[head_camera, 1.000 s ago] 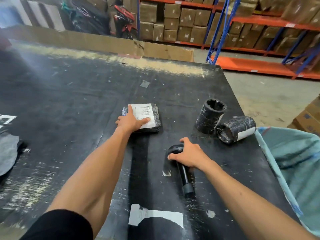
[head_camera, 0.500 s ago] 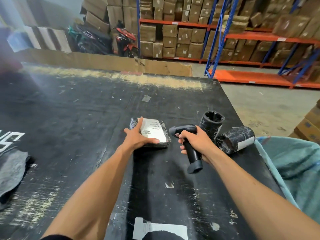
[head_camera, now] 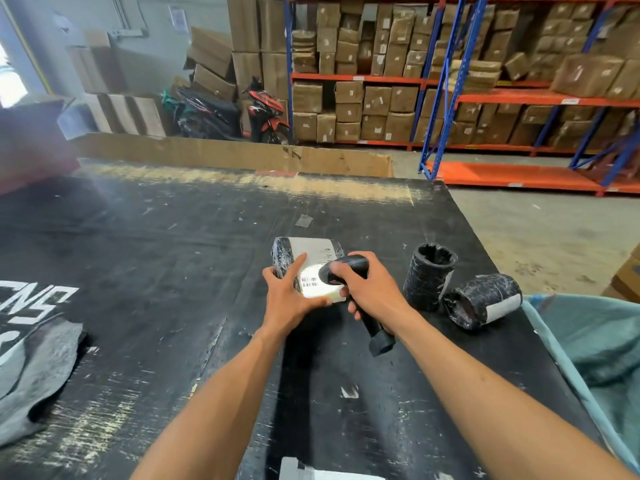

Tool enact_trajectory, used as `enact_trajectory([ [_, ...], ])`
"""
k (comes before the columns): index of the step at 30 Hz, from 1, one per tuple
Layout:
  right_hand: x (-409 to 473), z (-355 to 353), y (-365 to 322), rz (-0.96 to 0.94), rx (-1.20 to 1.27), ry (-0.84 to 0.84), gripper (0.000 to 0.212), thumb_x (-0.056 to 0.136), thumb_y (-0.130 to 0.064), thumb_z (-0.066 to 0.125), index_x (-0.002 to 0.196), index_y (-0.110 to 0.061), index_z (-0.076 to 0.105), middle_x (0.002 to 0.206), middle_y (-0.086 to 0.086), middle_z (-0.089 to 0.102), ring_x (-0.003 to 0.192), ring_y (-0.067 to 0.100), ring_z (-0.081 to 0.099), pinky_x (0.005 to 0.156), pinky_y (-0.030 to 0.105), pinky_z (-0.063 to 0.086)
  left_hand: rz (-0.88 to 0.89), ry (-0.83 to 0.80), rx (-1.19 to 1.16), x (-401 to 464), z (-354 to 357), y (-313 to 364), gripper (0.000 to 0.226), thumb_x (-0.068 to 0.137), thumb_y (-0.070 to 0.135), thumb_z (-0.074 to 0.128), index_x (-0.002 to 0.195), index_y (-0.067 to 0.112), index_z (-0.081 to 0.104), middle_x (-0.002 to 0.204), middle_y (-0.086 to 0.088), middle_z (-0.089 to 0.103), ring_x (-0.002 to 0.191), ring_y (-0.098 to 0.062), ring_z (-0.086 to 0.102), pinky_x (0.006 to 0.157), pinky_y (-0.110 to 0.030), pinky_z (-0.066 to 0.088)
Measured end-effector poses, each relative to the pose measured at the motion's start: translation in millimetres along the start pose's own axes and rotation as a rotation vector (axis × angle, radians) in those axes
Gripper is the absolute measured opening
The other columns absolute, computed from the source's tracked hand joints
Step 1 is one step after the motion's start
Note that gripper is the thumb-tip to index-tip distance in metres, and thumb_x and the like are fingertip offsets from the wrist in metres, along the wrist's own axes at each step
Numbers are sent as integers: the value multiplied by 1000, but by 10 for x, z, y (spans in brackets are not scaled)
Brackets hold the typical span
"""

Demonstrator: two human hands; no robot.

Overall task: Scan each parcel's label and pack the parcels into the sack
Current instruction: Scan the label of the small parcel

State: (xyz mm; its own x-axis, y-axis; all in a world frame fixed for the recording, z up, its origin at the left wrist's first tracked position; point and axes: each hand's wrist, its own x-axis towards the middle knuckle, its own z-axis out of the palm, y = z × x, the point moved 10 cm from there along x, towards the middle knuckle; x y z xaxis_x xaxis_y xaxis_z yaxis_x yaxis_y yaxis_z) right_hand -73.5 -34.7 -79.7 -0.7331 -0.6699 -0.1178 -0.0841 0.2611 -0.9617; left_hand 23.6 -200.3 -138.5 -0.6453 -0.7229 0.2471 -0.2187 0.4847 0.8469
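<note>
A flat black-wrapped parcel [head_camera: 304,252] with a white label lies on the black table [head_camera: 173,271]. My left hand [head_camera: 289,299] grips its near edge, thumb and fingers on the label. My right hand [head_camera: 370,289] holds a black handheld scanner [head_camera: 375,332], its head just over the label, where a bright patch of light falls on the barcode. To the right, one black cylindrical parcel [head_camera: 429,277] stands upright and another [head_camera: 483,301] lies on its side. The green sack [head_camera: 595,344] hangs open at the table's right edge.
A grey and black cloth [head_camera: 38,372] lies at the table's left edge. A white label scrap [head_camera: 311,472] sits at the near edge. A cardboard sheet [head_camera: 242,155] borders the far side. Shelves of cardboard boxes [head_camera: 485,81] and a motorbike [head_camera: 266,112] stand beyond.
My right hand lifted the scanner off the table and brought its head over the parcel's label, which now glows with scan light. My left hand stayed on the parcel.
</note>
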Motion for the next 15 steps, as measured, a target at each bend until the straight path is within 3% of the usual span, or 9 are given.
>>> enact_trajectory([
  [7, -100, -2, -145, -59, -33, 0, 39, 92, -49, 71, 123, -33, 54, 91, 12, 78, 52, 18, 62, 50, 33, 56, 28, 77, -18, -8, -84, 54, 106, 55, 46, 98, 148, 42, 46, 122, 1, 26, 110, -13, 50, 100, -17, 39],
  [15, -178, -18, -230, -79, -32, -16, 41, 94, -47, 71, 128, -32, 52, 93, 11, 78, 54, 20, 61, 48, 32, 53, 44, 84, 46, -29, -173, 119, 107, 54, 45, 98, 148, 40, 47, 121, 1, 25, 109, -16, 46, 106, -27, 43],
])
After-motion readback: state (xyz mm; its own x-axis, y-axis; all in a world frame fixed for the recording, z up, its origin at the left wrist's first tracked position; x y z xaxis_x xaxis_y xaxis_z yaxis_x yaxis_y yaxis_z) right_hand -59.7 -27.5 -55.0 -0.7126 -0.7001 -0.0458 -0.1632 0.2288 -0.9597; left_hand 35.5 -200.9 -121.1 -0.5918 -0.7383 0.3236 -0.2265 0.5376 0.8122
